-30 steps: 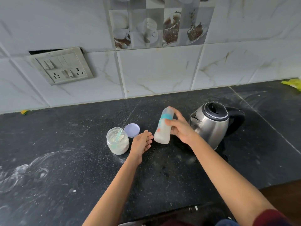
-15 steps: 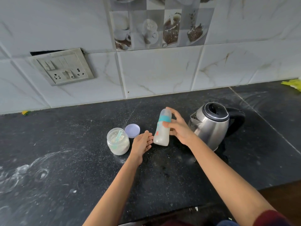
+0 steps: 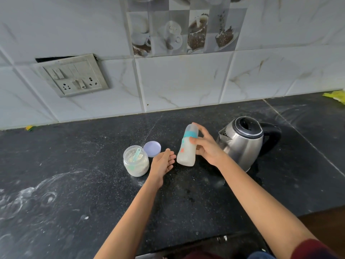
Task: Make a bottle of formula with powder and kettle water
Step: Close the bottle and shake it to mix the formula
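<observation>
The baby bottle, filled with milky liquid and closed with a teal ring and clear cap, stands slightly tilted on the black counter. My right hand is against its right side: the thumb touches the bottle, the fingers are straight and spread. My left hand rests open on the counter just left of the bottle, holding nothing. The open glass jar of powder stands left of that hand with a teal scoop inside. The steel kettle stands right of my right hand.
The jar's lilac lid lies behind the jar. A tiled wall with a switchboard runs behind the counter. A yellow-green cloth lies at the far right. White powder smears mark the counter's left part. The counter's front edge is close below my arms.
My right hand lowered the bottle from a tilted hold in the air onto the counter, and its fingers have straightened off the bottle. My left hand stayed put.
</observation>
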A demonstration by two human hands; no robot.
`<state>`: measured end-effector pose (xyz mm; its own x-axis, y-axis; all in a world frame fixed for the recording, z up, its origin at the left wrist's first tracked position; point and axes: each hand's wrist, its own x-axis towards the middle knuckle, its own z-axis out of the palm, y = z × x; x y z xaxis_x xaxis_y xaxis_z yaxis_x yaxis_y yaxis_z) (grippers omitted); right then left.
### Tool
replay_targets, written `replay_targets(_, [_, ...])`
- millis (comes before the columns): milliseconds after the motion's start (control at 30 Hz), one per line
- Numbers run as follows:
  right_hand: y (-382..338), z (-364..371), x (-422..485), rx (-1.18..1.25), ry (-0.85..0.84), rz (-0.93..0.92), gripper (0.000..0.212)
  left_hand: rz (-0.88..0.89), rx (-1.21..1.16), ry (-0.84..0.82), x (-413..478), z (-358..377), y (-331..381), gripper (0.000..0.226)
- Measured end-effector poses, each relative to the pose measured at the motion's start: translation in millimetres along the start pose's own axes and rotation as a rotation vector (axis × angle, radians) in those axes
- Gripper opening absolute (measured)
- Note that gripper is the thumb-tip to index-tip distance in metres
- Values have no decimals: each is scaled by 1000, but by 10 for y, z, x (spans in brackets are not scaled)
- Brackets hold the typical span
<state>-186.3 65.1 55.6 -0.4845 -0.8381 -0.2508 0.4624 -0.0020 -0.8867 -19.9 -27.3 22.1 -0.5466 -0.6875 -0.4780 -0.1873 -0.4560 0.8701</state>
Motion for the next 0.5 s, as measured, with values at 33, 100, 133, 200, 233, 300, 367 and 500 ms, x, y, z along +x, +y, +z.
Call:
replay_targets(33, [-4,11,-3,-7,15,-15,63,1,0,2,4,-2,3,30])
replay_targets(100, [-20,21,20,90,146,-61,63,-1,1,5,2,-9,1,30])
replay_targets(133, [-32,15,29,127,174,-74,63,0,3,4,-3,-9,-4,30])
replay_targets(200, [-62,19,18,86,79,-50,64,9,4,0,-10,-8,-17,30])
replay_targets(233, [-71,15,12,28,9,-28,64,13,3,-1,-9,-9,-20,30])
replay_targets(300, [-94,44,10,-38,-16,-31,63,8,-1,0,-9,-7,-12,29])
replay_targets(367, [-109,57,36,20,103,-71,65,-3,-1,0,-14,-4,4,30])
replay_targets(500, [-125,23,19,-105,-16,-20,66,4,0,-2,-25,2,6,29])
